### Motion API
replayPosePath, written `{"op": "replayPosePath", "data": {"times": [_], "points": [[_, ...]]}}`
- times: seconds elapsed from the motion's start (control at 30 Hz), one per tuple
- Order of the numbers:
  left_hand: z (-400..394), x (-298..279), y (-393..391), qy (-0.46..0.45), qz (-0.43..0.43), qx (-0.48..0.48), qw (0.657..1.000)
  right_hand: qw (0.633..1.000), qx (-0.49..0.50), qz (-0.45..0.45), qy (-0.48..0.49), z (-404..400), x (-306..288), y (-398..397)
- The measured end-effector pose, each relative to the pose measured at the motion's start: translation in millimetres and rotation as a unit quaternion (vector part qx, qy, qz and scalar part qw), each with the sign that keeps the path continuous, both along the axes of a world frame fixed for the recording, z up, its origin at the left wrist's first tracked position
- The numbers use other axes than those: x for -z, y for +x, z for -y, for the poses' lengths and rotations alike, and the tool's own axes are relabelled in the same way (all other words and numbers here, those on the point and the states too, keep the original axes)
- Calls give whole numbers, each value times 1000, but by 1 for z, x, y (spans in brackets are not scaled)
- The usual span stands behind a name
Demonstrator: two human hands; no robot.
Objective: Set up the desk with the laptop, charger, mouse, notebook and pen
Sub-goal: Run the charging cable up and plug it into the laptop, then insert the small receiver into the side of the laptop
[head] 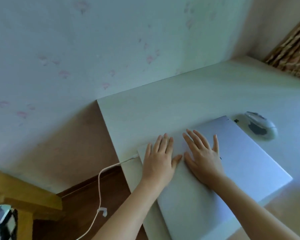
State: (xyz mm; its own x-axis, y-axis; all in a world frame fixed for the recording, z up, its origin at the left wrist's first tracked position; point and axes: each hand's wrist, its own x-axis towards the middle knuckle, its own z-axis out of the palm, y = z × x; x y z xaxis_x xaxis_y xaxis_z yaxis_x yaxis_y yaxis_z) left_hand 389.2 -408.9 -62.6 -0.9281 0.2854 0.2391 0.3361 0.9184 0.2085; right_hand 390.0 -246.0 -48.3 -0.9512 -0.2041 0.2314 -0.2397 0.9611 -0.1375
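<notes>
A closed silver laptop (246,163) lies flat on the pale desk (171,108), near its front left corner. My left hand (158,158) and my right hand (203,153) both rest flat on the lid with straight, spread fingers, side by side near its far left edge. A white charger cable (100,184) plugs into the laptop's left side and hangs down off the desk edge toward the floor. A grey mouse (261,125) sits on the desk just beyond the laptop's far right corner. No notebook or pen is in view.
The desk stands against a pale wall with faint pink marks. A wooden piece of furniture (24,196) is at the lower left, over a brown floor. A patterned curtain (291,54) hangs at the far right.
</notes>
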Motion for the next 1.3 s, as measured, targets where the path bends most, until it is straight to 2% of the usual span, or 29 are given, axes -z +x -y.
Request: {"op": "replayPosePath", "data": {"times": [0.27, 0.47, 0.63, 0.77, 0.9, 1.07, 1.2, 1.3], "points": [[-87, 1, -36, 10, 17, 11, 1000, 996, 84, 5, 4, -91, -3, 0], [-155, 1, -72, 3, 25, 34, 999, 993, 94, 7, -76, -165, -2, -28], [-203, -2, -110, 44, 30, 45, 998, 988, 92, -5, -120, -201, 3, -72], [-216, -2, -138, 29, 67, -19, 997, 991, 34, -40, -125, -213, 16, -99], [-217, -3, -146, 19, 86, -31, 996, 987, -32, -42, -151, -228, 18, -119], [-212, -5, -144, 62, 56, 12, 996, 973, -77, -60, -208, -246, 16, -127], [-211, -5, -145, 29, 52, -1, 998, 964, -102, -77, -233, -248, 16, -129], [-210, -6, -144, 9, 42, -24, 999, 941, -122, -39, -312, -245, 15, -131]]}}
